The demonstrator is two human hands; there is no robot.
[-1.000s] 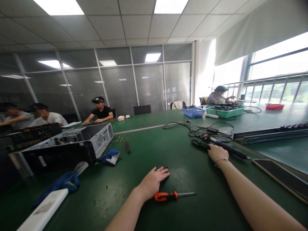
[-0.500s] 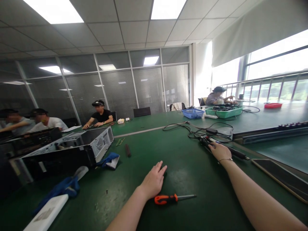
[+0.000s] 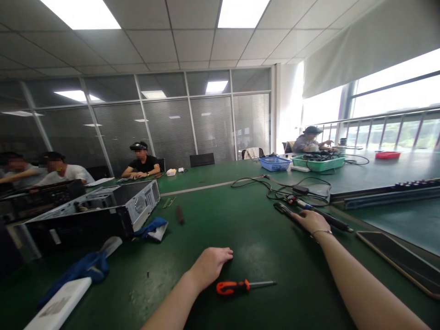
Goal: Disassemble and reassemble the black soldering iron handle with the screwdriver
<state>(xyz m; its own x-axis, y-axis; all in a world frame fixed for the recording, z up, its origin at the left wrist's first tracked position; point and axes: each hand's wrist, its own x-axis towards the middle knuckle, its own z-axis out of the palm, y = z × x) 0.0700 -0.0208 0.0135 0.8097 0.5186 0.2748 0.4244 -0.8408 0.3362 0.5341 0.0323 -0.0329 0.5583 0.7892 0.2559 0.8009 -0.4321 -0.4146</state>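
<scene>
My right hand (image 3: 312, 222) is closed around a long black tool (image 3: 283, 209) at the right of the table; its far end sticks out past my fingers, and its exact kind is hard to make out. Just beyond lies a black rod-shaped tool (image 3: 335, 222). My left hand (image 3: 210, 266) rests on the green table (image 3: 254, 250), empty, with loosely bent fingers pointing right. A screwdriver (image 3: 233, 287) with an orange and black handle lies just in front of it, its shaft to the right.
An open computer case (image 3: 117, 220) stands at left, near blue gloves (image 3: 91, 266) and a white box (image 3: 60, 305). Cables (image 3: 292, 187), a blue basket (image 3: 274, 163) and a green basket (image 3: 319, 163) lie farther back. A dark flat panel (image 3: 395, 256) is at right. Several people sit around.
My right hand has pulled the black tool slightly left, away from the rod-shaped one. The left hand has drawn back a little, its spread fingers now bent and closer together.
</scene>
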